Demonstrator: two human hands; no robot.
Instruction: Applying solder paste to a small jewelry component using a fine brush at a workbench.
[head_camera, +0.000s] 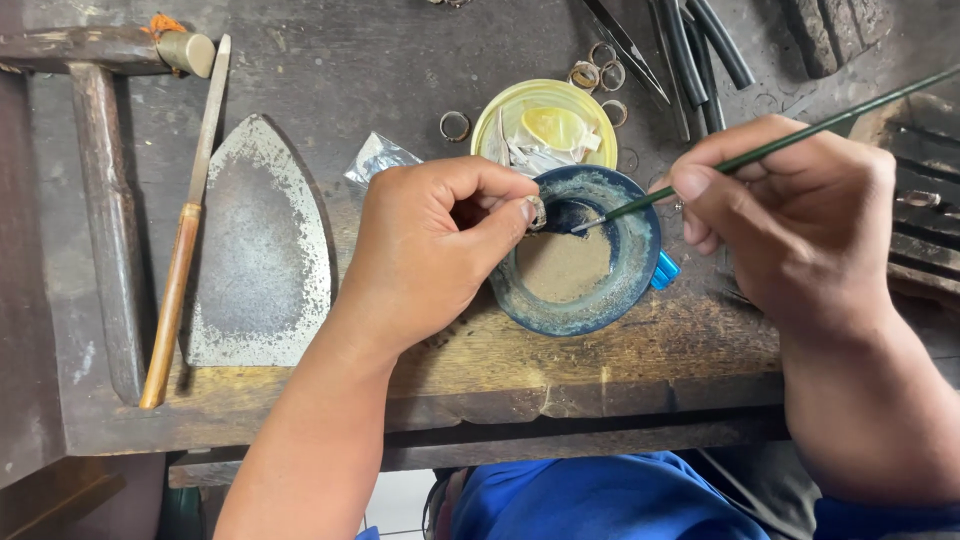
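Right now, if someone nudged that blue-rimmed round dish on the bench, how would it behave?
The blue-rimmed dish looks shallow and wide, sitting flat on the wooden bench, so it would probably slide rather than tip. It seems light, so a bump from the thin brush or the left hand could shift it. The powdery layer inside may spill.

Crumpled clear plastic bag (375, 160) – on bench, just behind left hand (430, 250), beside yellow lid (490, 125)

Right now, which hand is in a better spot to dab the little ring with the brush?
The right hand, probably. It holds the thin green brush, whose tip points at the small ring pinched in the left hand over the blue dish. The left is busy holding.
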